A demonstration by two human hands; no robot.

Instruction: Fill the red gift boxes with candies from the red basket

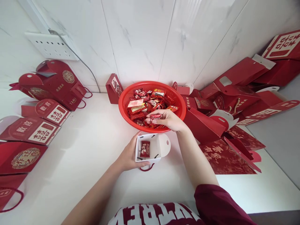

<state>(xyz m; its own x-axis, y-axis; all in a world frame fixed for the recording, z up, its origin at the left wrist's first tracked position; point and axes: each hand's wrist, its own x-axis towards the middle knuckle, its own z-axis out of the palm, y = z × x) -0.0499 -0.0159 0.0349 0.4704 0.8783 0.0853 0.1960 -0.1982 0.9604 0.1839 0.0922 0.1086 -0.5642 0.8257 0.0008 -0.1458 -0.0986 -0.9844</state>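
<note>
My left hand (130, 155) is wrapped around the side of a small gift box (156, 147), white inside, with its flap folded out to the right and a dark red cord handle at the front. One dark red wrapped candy (145, 149) lies on the box's floor. Over the near rim of a red plastic basket (126, 117), my right hand (167, 119) pinches a red wrapped candy (155, 117) between thumb and fingers. Many red packets and candies (152, 102) fill the basket, partly hidden by the right hand.
Red gift boxes (42, 131) line the left side of the white table (82, 137). More boxes (211, 125) crowd the right side, some stacked. One small box (114, 88) leans at the tiled wall. A white power strip (51, 46) with a grey cable hangs at the left.
</note>
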